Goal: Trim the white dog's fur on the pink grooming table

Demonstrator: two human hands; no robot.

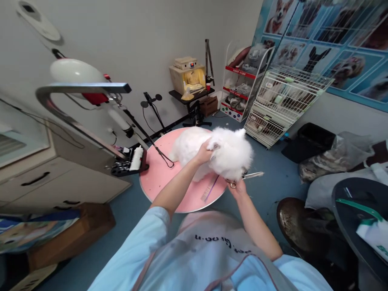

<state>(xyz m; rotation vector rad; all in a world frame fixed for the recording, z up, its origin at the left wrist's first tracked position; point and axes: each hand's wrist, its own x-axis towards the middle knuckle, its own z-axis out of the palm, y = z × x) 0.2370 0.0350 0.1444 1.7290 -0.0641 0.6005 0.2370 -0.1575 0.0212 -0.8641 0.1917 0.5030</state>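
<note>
A fluffy white dog (pixel 232 151) stands on a round pink grooming table (pixel 160 178), its head towards the right and lowered. My left hand (pixel 205 153) holds the side of its head near the ear, with the fingertips sunk in the fur. In my right hand (pixel 239 188) is a pair of scissors (pixel 254 175), just below the dog's muzzle; the blades point right. The finger loops show against my palm. A comb (pixel 208 192) with a purple edge lies on the tabletop between my forearms.
A metal grooming arm (pixel 87 87) with a dangling loop rises at the left, beside a small tray (pixel 121 169) with a white bottle (pixel 137 157). White wire cages (pixel 273 109) and a shelf rack (pixel 239 97) stand behind. A round dark stool (pixel 291 218) is at the right.
</note>
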